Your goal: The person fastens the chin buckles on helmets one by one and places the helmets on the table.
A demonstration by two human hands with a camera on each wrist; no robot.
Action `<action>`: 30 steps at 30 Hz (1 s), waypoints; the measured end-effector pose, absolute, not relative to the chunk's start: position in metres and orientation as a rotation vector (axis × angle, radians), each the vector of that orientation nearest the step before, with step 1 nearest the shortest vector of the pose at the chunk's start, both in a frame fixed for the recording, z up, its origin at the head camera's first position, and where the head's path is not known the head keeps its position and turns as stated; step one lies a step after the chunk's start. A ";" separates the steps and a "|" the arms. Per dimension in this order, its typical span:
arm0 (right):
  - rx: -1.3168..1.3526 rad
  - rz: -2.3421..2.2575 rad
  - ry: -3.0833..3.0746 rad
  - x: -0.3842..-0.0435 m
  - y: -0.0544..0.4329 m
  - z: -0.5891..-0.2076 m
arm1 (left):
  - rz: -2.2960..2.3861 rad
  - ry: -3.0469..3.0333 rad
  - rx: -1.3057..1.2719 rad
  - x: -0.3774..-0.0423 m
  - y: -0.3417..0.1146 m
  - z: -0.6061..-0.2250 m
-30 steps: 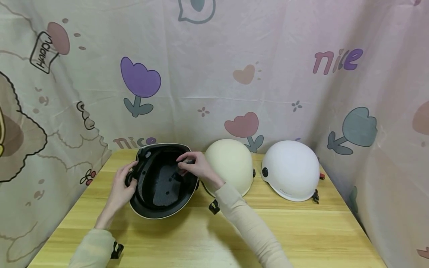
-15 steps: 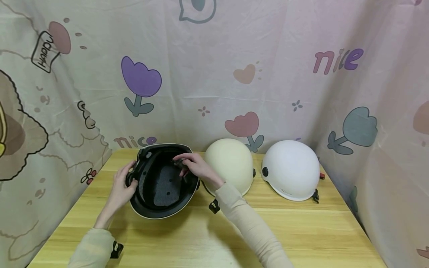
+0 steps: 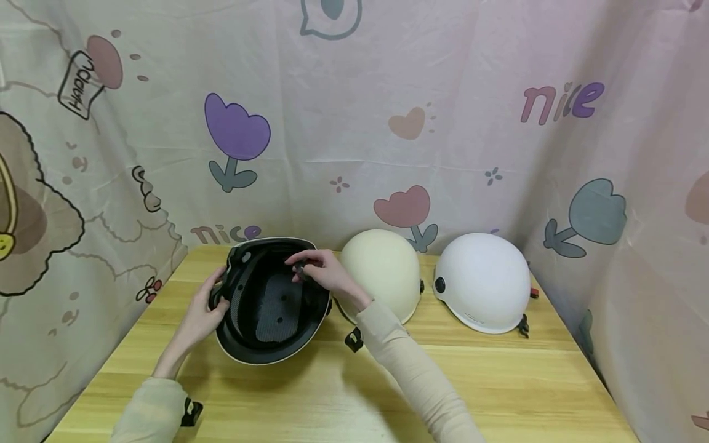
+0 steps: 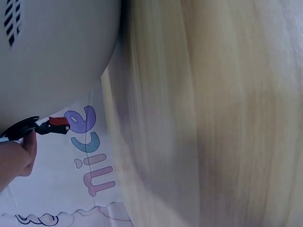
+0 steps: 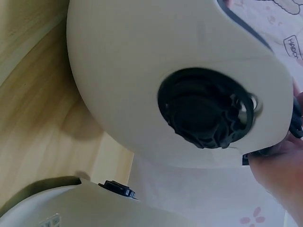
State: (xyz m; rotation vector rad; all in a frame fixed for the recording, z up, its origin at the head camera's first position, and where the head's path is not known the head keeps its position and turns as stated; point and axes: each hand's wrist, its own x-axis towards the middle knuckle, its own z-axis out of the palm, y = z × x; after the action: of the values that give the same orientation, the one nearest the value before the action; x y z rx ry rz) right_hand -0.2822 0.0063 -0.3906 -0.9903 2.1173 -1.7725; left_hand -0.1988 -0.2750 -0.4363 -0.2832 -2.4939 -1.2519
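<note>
On the left of the table, an off-white helmet (image 3: 277, 307) is tilted with its black-lined inside facing me. My left hand (image 3: 199, 311) grips its left rim, thumb inside; in the left wrist view that hand (image 4: 16, 161) shows beside a black strap with a red buckle (image 4: 58, 125). My right hand (image 3: 327, 271) reaches over the right rim, pinching a small part of the black strap (image 3: 301, 269) between thumb and fingers. In the right wrist view the hand (image 5: 279, 170) is at the rim, beyond the round black fitting (image 5: 206, 109) on the shell.
A cream helmet (image 3: 382, 274) stands dome up just right of the held one, its black buckle (image 3: 354, 339) lying in front. Farther right is a white helmet (image 3: 482, 283). The wooden table (image 3: 498, 387) ends at a patterned curtain (image 3: 332, 123) behind and at both sides.
My right fingers spread, then drew together again around the strap just inside the rim. My left hand and the helmet stay nearly in place; the head view shifts slightly.
</note>
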 end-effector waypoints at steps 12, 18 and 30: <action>-0.927 -2.044 1.994 -0.283 0.005 -0.398 | -1.281 -2.479 -0.260 -0.201 -0.274 -0.438; -0.999 -2.036 1.993 -0.284 0.007 -0.403 | -1.324 -2.483 -0.256 -0.200 -0.276 -0.437; -0.978 -2.041 1.980 -0.286 0.006 -0.401 | -1.360 -2.501 -0.188 -0.198 -0.277 -0.436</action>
State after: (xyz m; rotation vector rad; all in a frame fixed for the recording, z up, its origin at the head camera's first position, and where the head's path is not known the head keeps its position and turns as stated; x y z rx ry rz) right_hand -0.2856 0.0060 -0.4011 -0.9779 1.9801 -2.0407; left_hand -0.1977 -0.2771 -0.4364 -0.1885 -2.5010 -1.3595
